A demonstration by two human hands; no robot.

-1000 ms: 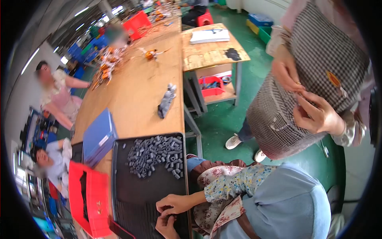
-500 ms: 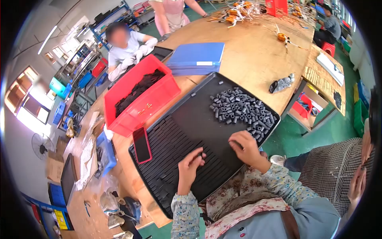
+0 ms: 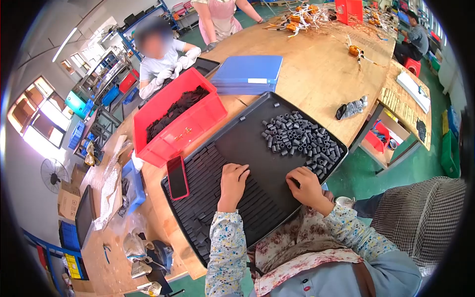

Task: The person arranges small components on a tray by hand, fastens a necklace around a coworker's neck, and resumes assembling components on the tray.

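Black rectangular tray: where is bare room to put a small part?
Bare: the middle of the tray, between rows of flat black pieces and a heap of short grey tubes, also between left hand and right hand. Crowded: under those pieces and tubes.

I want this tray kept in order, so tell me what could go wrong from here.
The phone lies over the rim of the tray, by the strips; a bump might slide it into them.
The tubes lie loose, with no divider; if the right hand brushes them, some could roll.
The left hand is at the strips, so it or its sleeve may knock rows askew.
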